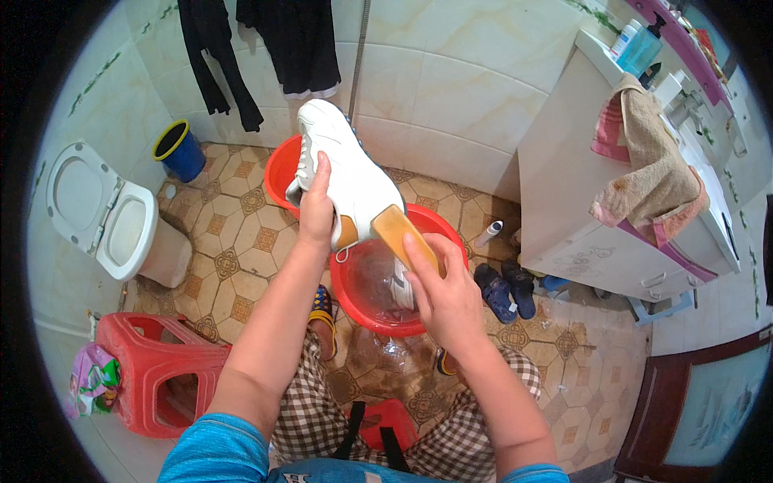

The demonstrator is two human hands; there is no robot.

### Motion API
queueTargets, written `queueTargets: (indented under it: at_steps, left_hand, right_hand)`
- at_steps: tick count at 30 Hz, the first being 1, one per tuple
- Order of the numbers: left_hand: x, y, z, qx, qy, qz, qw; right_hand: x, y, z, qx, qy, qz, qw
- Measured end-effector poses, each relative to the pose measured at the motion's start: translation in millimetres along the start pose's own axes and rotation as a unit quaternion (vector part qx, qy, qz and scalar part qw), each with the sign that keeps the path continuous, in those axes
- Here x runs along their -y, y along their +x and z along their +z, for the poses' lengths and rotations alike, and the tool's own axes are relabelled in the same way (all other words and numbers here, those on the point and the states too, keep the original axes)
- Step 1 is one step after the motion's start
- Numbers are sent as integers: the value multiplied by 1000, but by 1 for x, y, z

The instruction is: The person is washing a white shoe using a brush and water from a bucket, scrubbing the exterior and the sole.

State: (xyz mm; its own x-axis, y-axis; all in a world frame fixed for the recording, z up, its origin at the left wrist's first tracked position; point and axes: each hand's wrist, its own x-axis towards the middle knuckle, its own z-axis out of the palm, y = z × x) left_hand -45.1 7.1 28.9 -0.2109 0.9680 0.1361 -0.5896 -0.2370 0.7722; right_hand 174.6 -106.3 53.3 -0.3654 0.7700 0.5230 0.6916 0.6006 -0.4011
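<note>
My left hand (318, 211) grips a white sneaker (356, 169) at its ankle opening, thumb over the collar. The shoe is held above the floor, toe pointing away from me, with a tan patch near its heel. In my right hand (447, 290) is a yellowish-brown block-shaped brush (401, 235), its far end against or very near the shoe's heel side. Its bristles, if any, are hidden. Below the hands stands a red basin (380, 326) of cloudy water, and another white shoe (401, 287) lies in it.
A second red basin (281, 172) stands behind the sneaker. To the left are a toilet (130, 229), a blue bin (183, 158) and a red plastic stool (163, 368). Dark slippers (495, 293) and a white tube (488, 233) sit near the vanity cabinet (561, 175) on the right.
</note>
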Motion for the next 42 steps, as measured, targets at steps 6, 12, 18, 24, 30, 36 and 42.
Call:
queueTargets:
  at_steps: [6,12,18,24,30,36,42]
  left_hand:
    - [-6,0,8,-1,-40,-7,999]
    - [15,-7,18,27,1,-13,1000]
    - [32,-38,29,133,85,-63,985]
    - [20,-42,43,216,-38,-155,963]
    - [11,-42,47,101,41,-148,983]
    - [35,-37,26,198,-85,-241,946]
    - [33,-59,50,222,36,-189,956]
  right_hand:
    - [-8,-2,-1,-16,2,-27,1000]
    - [-10,3,4,-38,7,32,999]
    - [-21,13,8,-69,47,103,991]
    - [-31,15,2,-53,71,107,990]
    - [-24,10,-6,38,96,-6,995]
    - [-30,20,0,-31,31,14,999]
    - [-59,33,5,-109,4,81,991]
